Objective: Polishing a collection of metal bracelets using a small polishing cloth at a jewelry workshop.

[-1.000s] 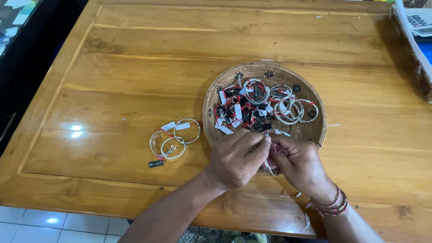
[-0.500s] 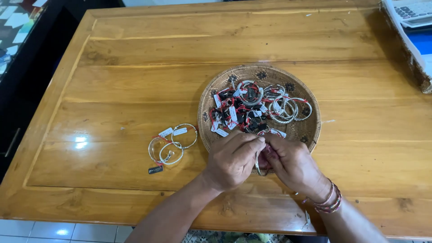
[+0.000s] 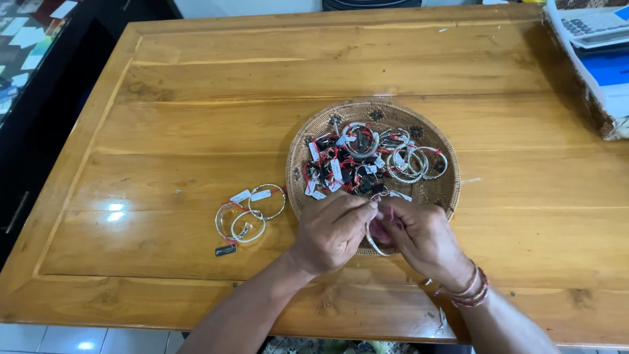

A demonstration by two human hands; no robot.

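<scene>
Both hands together over the near rim of the woven basket tray (image 3: 438, 191). Left hand (image 3: 331, 231) closed in a loose fist, thumb and forefinger pinched on the top of a silver bangle (image 3: 374, 240). Right hand (image 3: 422, 237) curled against it from the other side, fingertips meeting the left at the same bangle; grip on a red thread or tag probable, but too small to confirm. Red bead bracelets (image 3: 473, 293) on the right wrist.

Change over the last second: hands moved only slightly, held at the same spot at the tray's near edge; bangle turned a little between the fingers, lower curve now hanging free below the left hand. Pile in the tray unchanged. Group on the table unchanged in count and layout. Judged meaning: one bangle in hand and under fine fingertip work, neither returned to the tray nor added to the table group.

Remaining tagged bangles (image 3: 367, 157) heaped in the tray with white and black tags and red threads. Separate group of tagged bangles (image 3: 249, 215) flat on the wooden table (image 3: 196, 131), well left of the tray, one black tag (image 3: 225, 250) at its near side. Calculator (image 3: 593, 26) on a stack at the far right corner.
</scene>
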